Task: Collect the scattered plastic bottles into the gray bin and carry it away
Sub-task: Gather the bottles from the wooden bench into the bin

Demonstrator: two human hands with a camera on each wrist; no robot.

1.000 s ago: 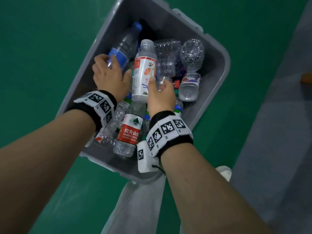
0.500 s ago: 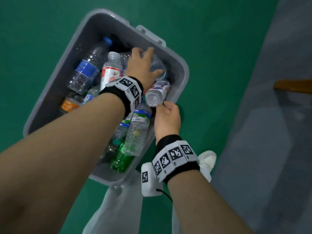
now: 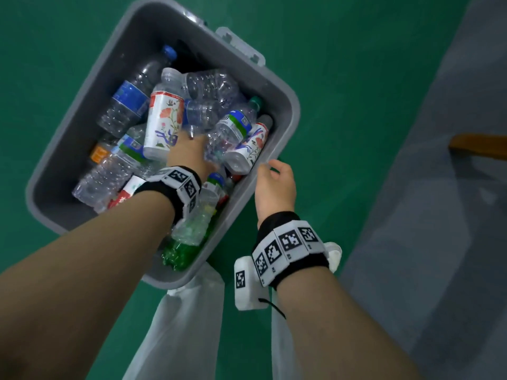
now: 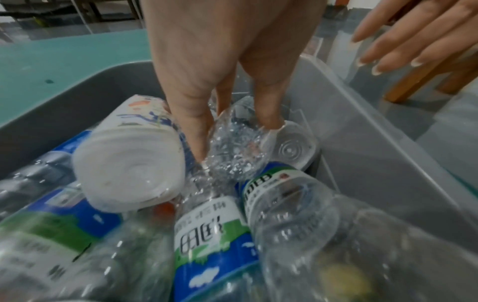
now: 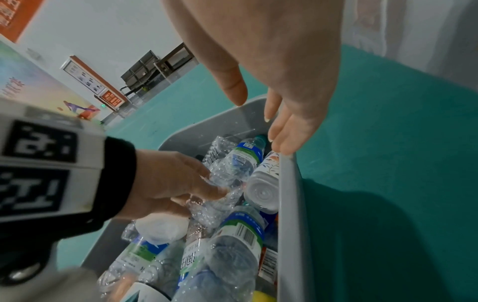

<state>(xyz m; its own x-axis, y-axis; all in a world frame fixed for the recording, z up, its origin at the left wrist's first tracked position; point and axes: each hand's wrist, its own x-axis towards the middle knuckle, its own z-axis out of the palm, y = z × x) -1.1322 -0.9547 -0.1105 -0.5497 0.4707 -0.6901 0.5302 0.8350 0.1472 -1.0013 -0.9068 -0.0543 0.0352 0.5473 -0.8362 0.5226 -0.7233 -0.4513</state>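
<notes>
The gray bin [image 3: 290, 105] sits on the green floor and holds several plastic bottles. My left hand [image 3: 189, 152] reaches down into the pile, and its thumb and fingers [image 4: 269, 114] straddle the base of a clear bottle with a blue-green label [image 3: 227, 133] [image 4: 232, 151] [image 5: 230, 167]. A white flowered bottle [image 3: 164, 119] [image 4: 129, 159] lies against the left hand's thumb side. My right hand [image 3: 270, 167] [image 5: 274, 130] is outside the bin, fingers straight, with the fingertips at the right-hand rim [image 5: 287, 204]. It holds nothing.
Green floor [image 3: 356, 78] surrounds the bin, with a gray floor strip [image 3: 439, 242] to the right. A wooden furniture piece [image 3: 477, 146] juts in at the right edge. My white trouser legs [image 3: 178, 325] stand just behind the bin's near corner.
A second ago both hands were inside the bin at the flowered bottle. The right hand has moved out to the right rim. The left hand reached far, then came back to the middle.
</notes>
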